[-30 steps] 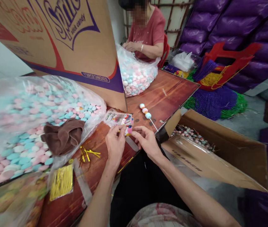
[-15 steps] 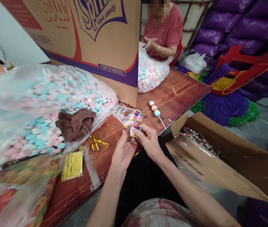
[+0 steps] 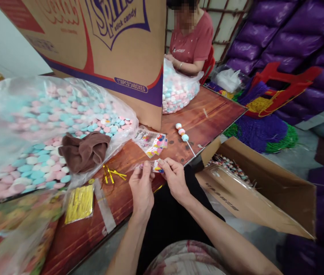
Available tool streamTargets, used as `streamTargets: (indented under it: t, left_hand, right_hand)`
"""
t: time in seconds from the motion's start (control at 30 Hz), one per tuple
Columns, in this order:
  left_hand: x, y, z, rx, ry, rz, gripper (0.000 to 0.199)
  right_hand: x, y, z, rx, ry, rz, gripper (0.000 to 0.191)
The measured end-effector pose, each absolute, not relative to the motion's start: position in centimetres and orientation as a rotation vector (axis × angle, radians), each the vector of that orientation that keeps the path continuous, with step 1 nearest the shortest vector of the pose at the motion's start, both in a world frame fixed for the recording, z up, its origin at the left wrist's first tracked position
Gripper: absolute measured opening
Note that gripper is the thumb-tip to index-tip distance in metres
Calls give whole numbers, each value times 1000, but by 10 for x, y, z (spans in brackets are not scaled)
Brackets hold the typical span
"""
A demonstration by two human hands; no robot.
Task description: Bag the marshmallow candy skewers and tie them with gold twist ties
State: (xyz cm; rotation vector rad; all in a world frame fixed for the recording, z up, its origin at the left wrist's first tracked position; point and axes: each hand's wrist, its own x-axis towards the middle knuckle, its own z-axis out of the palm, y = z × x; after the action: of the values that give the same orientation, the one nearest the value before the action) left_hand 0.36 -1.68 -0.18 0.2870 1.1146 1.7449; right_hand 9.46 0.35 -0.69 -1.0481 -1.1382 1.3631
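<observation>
the left hand (image 3: 143, 191) and the right hand (image 3: 174, 177) meet just below the centre of the frame, over the near edge of the table (image 3: 213, 105). both pinch the small printed wrapper (image 3: 158, 166) between thumb and fingers — left thumb pressed to its fingers on one side, right thumb and forefinger closed on the other — and the fingertips hide part of it.

just above the hands, a few flat printed wrappers (image 3: 150, 142) lie overlapping on the table. to their right lies a white stick (image 3: 191, 149) with three round pastel sweets (image 3: 181, 131) at its upper end.

at the upper left, a tall carton (image 3: 127, 46) marked "stick candy" stands on the table and blocks the view behind it, cutting off one side of a far bag of sweets (image 3: 179, 89). a person (image 3: 192, 44) in a pink top sits beyond that bag. a large clear bag (image 3: 50, 110) of pink, blue and white sweets fills the left of the frame, a crumpled brown cloth (image 3: 84, 152) over part of it. loose gold ties (image 3: 113, 176) and a packet of gold ties (image 3: 79, 204) lie below the cloth.

at the lower right, an open box (image 3: 284, 191) holds many small pieces, too small to tell apart. a red plastic seat (image 3: 282, 82) is at the upper right, near purple bundles (image 3: 265, 30).
</observation>
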Motion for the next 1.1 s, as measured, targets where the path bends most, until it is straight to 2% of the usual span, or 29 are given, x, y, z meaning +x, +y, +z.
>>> streamTargets:
  t: [0.17, 0.33, 0.47, 0.57, 0.63, 0.73, 0.83, 0.93, 1.1]
  left_hand:
    - [-9, -19, 4, 213, 1046, 1642, 28]
    - [-9, -16, 3, 203, 1067, 1734, 26]
    - [-8, -14, 0, 149, 1039, 1760, 24]
    - [-10, -13, -2, 33, 1039, 1721, 21]
    - [-12, -12, -1, -31, 1032, 1687, 16]
    - [-13, -9, 3, -131, 1019, 1622, 8]
    - [-16, -7, 8, -229, 1006, 1549, 14]
    - [-20, -4, 13, -301, 1000, 1515, 19]
    - [-26, 2, 20, -381, 978, 1550, 23]
  right_hand:
    - [107, 6, -7, -1097, -1314, 1258, 43]
    - [128, 14, -5, -1183, -1529, 1101, 39]
    - [155, 39, -5, -1441, -1634, 594, 35]
    - [173, 63, -7, -1702, -1714, 142, 17]
    - [179, 76, -10, -1875, -1806, 6, 14]
    - [179, 89, -14, -2037, -1895, 39, 12]
    - [178, 90, -17, -2014, -1813, 122, 13]
    - [180, 76, -17, -1763, -1645, 238, 19]
    - [179, 25, -6, -1326, -1450, 661, 16]
